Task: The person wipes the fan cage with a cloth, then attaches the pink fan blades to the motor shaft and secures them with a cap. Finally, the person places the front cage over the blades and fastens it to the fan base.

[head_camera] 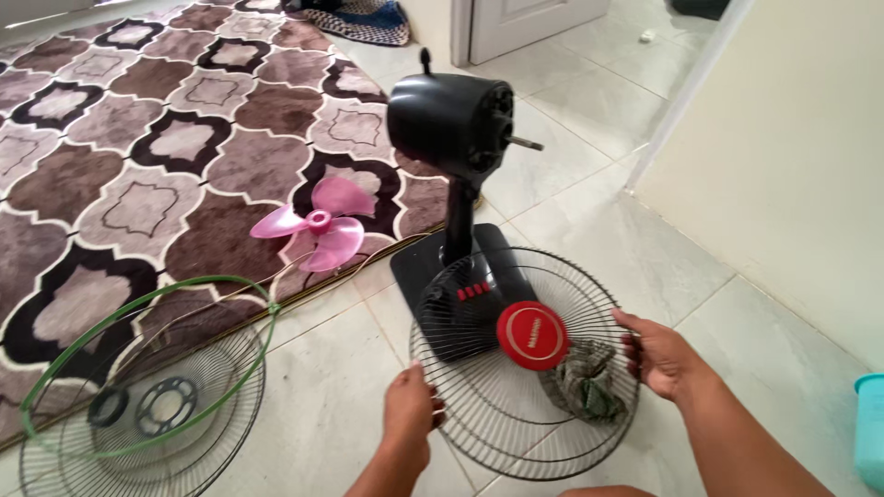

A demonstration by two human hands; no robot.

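We find the front fan grille (516, 405), a round wire guard with a red centre cap (532, 335), held tilted above the tiled floor (599, 230) just in front of the fan's black base (433, 267). The left hand (410, 410) grips the grille's rim at its left edge, fingers curled around the wire. The right hand (661, 354) grasps the opposite rim and also pins a crumpled grey-green cloth (585, 379) against the mesh. The black motor housing (451, 120) stands on its column behind, bare shaft pointing right. The pink blade (318, 224) lies on the patterned carpet (138, 138), well apart. The rear grille (138, 433) with a green ring (147, 294) rests at lower left.
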